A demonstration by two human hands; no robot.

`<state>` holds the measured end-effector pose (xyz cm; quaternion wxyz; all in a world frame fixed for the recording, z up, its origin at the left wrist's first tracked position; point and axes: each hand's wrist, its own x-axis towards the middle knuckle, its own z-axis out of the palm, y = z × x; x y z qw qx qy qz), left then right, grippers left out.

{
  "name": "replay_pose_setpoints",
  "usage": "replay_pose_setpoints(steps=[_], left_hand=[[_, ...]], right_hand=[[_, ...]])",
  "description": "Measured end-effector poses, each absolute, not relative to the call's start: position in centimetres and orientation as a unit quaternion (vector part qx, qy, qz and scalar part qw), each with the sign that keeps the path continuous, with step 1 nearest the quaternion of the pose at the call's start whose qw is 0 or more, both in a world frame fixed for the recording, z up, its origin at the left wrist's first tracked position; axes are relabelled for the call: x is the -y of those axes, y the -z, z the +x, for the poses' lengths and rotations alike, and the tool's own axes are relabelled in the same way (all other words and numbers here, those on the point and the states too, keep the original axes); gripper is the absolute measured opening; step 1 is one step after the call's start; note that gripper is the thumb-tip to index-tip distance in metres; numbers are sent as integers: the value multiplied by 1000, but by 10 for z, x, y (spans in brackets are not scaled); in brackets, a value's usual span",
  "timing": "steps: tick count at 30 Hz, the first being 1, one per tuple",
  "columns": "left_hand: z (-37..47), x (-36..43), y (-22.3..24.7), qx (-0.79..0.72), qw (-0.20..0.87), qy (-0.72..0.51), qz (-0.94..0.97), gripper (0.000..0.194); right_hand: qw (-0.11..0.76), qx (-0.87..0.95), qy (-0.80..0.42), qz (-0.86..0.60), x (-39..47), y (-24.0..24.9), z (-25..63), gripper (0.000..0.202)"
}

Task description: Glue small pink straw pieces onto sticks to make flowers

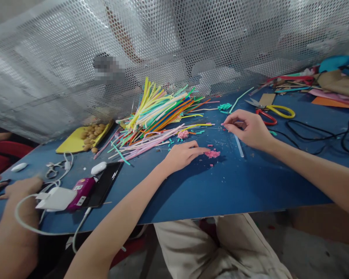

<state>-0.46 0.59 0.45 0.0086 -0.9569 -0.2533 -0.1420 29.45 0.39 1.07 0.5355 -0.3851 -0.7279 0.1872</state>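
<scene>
My left hand [184,155] is closed at the near side of the strip pile, its fingertips on a small spiky pink cluster [213,154]. Thumb and forefinger of my right hand [246,126] are pinched together on a tiny pink piece [222,124], slightly above the table. A thin, faint line runs leftward from near that pinch; I cannot tell what it is. Loose pink bits lie around the cluster. Behind my left hand sit a paler pink cluster [183,134] and scattered teal bits. A teal cluster [224,106] lies farther back.
A large pile of long coloured strips [163,110] spreads behind my left hand. Scissors [270,110] and a black cable [314,133] lie right. Leftward are a yellow tray [71,141] of round brown items, a phone [106,184], chargers and a co-worker's hand [21,190]. Perforated metal stands behind.
</scene>
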Motion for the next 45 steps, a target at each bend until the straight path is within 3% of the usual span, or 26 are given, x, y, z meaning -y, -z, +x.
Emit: replay_pose_setpoints(steps=[5,13,29,45], left_hand=[[-4,-4,-8,258,-15,151,-954,41],[-5,3,-11,290,84,133,-944,39],[-8,-2,-11,297,80,122,-944,39],[-5,-4,-9,345,51,237,-907,39]], right_hand=[[526,751,-146,-373,-1,-15,294,12],[521,756,-154,-366,-2,-13,294,11],[498,778,-146,-353,-1,-15,294,12],[486,794,-134,-340,3,-18,292,8]])
